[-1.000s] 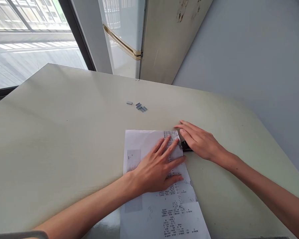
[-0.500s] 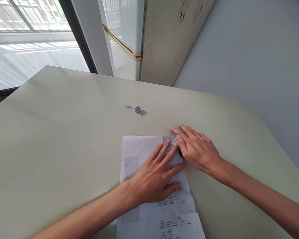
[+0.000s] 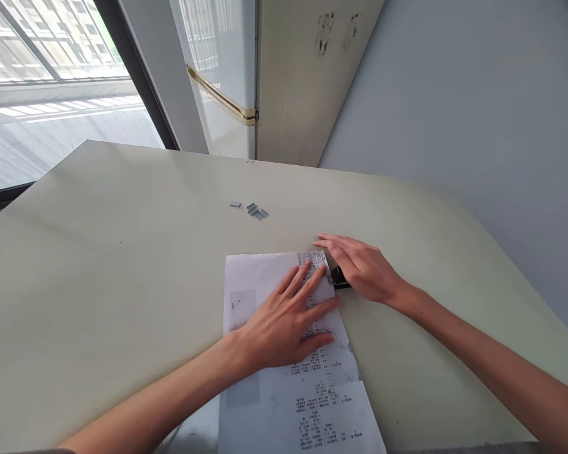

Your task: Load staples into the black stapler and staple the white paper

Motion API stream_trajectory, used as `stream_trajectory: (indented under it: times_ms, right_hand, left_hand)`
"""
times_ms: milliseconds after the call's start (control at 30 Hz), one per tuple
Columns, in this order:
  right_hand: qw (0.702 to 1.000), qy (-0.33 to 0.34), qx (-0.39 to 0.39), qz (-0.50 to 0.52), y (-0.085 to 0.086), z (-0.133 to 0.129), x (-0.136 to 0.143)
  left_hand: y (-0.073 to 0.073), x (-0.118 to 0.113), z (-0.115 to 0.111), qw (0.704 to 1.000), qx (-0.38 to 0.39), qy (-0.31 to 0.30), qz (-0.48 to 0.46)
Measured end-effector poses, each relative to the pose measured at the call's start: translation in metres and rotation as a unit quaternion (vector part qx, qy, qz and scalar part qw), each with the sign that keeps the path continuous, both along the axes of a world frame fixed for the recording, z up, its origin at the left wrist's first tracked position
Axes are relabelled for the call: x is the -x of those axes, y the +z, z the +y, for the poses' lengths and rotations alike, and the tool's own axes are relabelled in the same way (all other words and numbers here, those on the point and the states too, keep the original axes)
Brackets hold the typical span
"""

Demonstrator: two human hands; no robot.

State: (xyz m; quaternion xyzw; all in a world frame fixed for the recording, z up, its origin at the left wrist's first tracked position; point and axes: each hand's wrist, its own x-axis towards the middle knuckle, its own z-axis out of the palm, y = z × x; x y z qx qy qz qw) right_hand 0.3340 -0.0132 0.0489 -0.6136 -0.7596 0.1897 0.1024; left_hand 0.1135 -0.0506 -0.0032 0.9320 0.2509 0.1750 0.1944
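My left hand (image 3: pixel 284 321) lies with fingers spread across a stack of printed paper sheets (image 3: pixel 265 416), holding them against the table. At the upper right edge of the sheets sits a small black stapler (image 3: pixel 339 278), mostly hidden beneath my right hand (image 3: pixel 362 268). That hand's fingers stretch out to the left past the stapler, close to the paper's top corner. Whether the palm touches the stapler I cannot tell. Beyond the paper lie several short strips of grey staples (image 3: pixel 257 211), with a separate strip (image 3: pixel 235 204) just left of them.
The pale table (image 3: pixel 123 284) runs back to a refrigerator (image 3: pixel 288 82) and a window (image 3: pixel 52 69) at the far left. A grey-blue wall (image 3: pixel 454 82) borders the right side.
My right hand has shifted a little and more of the stapler shows under it. My left hand keeps its spread pose on the paper. The whole view has shifted slightly.
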Motion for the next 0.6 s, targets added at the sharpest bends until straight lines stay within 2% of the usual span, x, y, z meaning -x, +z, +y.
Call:
stream_trajectory:
  times_ms: [133,267,433,600]
  right_hand:
    - [0.994,0.017,-0.037,0.102,0.002,-0.008,-0.011]
    - [0.987,0.038,-0.112,0.11,-0.013,-0.021,-0.023]
    - [0.983,-0.041,-0.141,0.108,-0.037,-0.027,-0.041]
    - [0.977,-0.058,-0.177,0.1,-0.046,-0.012,-0.053]
  left_hand:
    - [0.001,0.002,0.002,1.0,-0.004,-0.004,-0.011]
    - [0.005,0.008,0.003,1.0,-0.016,-0.009,0.003]
    - [0.015,0.016,0.008,0.999,-0.032,-0.029,0.028]
    - [0.018,0.022,0.017,0.998,-0.04,-0.039,0.033]
